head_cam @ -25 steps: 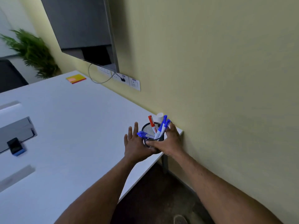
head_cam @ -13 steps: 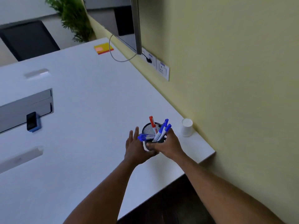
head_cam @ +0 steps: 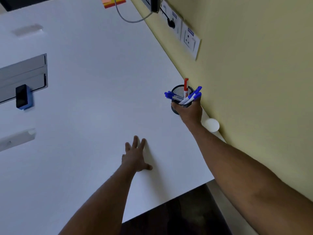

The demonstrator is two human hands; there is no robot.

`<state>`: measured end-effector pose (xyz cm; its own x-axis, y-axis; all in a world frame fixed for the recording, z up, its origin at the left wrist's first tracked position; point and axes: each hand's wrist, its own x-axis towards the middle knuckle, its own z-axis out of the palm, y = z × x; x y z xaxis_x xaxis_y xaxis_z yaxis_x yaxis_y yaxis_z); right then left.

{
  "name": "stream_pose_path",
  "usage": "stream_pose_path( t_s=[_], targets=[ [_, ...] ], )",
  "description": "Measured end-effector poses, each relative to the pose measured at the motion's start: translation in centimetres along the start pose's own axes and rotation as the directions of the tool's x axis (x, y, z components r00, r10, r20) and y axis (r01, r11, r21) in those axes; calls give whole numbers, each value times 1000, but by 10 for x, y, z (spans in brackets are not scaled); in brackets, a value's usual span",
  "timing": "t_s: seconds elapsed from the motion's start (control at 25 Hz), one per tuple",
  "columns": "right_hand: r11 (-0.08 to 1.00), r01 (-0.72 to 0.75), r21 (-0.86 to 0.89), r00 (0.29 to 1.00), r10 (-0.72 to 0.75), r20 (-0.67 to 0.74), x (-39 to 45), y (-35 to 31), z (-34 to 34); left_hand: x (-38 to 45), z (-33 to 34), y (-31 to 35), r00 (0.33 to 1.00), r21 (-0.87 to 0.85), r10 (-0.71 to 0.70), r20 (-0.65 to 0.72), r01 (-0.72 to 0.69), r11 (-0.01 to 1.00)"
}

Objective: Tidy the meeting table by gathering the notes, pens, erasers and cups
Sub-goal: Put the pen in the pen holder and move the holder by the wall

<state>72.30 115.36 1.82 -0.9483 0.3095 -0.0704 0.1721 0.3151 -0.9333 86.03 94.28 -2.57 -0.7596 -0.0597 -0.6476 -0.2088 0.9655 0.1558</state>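
right hand (head_cam: pixel 190 111) grips the black mesh pen holder (head_cam: pixel 180 97) from the near side, fingers and thumb curled round its wall, close to the yellow wall (head_cam: pixel 254 65) at the right edge of the white table (head_cam: pixel 101 82). cannot tell if the holder's base touches the table or is lifted. inside the holder: one red-capped marker (head_cam: pixel 186 86) standing almost upright, blue-capped pens (head_cam: pixel 194 94) leaning right toward the wall, more blue-capped pens (head_cam: pixel 170 95) leaning left over the rim.

left hand (head_cam: pixel 136 156) holds nothing, fingers spread and straight, palm down low over the bare table, well apart from the holder. cannot tell if it rests on the surface or hovers just above.

white paper cup (head_cam: pixel 211 125) sits just behind the right wrist, against the wall, partly hidden by the forearm.

whiteboard eraser (head_cam: pixel 23 97), black top with blue body, lies at far left, touching the edge of a grey cable tray flap (head_cam: pixel 25 72) set in the table. sticky notes (head_cam: pixel 113 1), orange and yellow stack, at the far end of the table, top of frame, cut off by the edge.

grey cable (head_cam: pixel 130 19) loops over the table near the notes. white wall sockets (head_cam: pixel 188 39) on the wall above the table edge, a black plug (head_cam: pixel 171 24) in one. dark floor (head_cam: pixel 177 217) below the near table edge.
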Motion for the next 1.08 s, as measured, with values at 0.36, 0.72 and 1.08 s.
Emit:
stream_pose_path(
  t_s=[0.36, 0.72, 1.08],
  targets=[
    [997, -32, 66, 994, 39, -103, 30, 18, 25, -6, -1, 2, 1000, -40, -12, -13, 11, 999],
    [999, -15, 45, 996, 19, -84, 45, 25, 35, -5, -1, 3, 1000, -54, -23, -8, 23, 998],
    [999, 20, 41, 1000, -21, 8, 116, 3, 85, 1, -2, 3, 1000, -53, -23, -13, 22, 998]
  ],
)
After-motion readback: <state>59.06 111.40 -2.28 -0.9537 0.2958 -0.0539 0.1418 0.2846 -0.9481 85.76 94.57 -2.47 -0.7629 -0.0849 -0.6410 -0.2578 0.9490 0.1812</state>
